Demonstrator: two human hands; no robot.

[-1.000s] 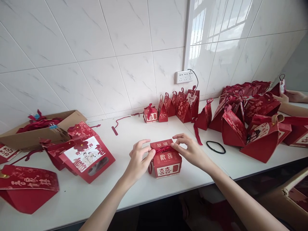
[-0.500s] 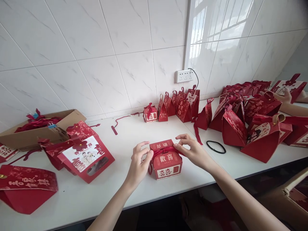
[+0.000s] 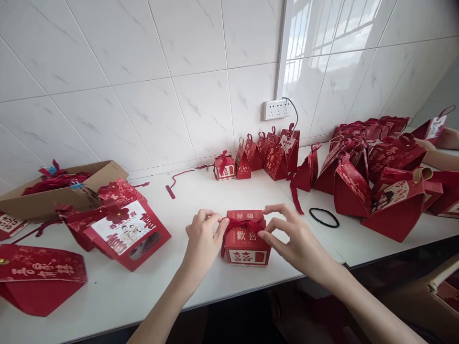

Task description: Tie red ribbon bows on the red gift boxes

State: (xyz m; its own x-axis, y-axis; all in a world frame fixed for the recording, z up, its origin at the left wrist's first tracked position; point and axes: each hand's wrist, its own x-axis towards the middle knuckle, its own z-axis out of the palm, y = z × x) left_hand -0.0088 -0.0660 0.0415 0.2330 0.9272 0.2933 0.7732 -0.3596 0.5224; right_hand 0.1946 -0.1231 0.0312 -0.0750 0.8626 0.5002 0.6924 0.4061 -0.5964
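Observation:
A small red gift box [image 3: 248, 257] with gold and white lettering stands upright at the front of the white table. A dark red ribbon [image 3: 247, 223] runs across its top. My left hand [image 3: 205, 236] is closed at the box's left side, thumb and fingertips pinching the ribbon there. On the opposite side my right hand [image 3: 294, 235] pinches the ribbon at the box's right upper edge, the fingers curved round. Exactly where the ribbon ends lie under the fingertips is hidden.
Finished-looking red boxes [image 3: 276, 157] line the wall. More red gift boxes [image 3: 390, 200] crowd the right, by a black hair tie [image 3: 324, 217] and a co-worker's hand [image 3: 450, 138]. At left are a cardboard box [image 3: 103, 177] of ribbons and a picture-fronted box [image 3: 132, 234].
The box has turned slightly to face me more squarely. My right hand has come lower along its right side, while the left stays at the ribbon. The co-worker's held box has turned.

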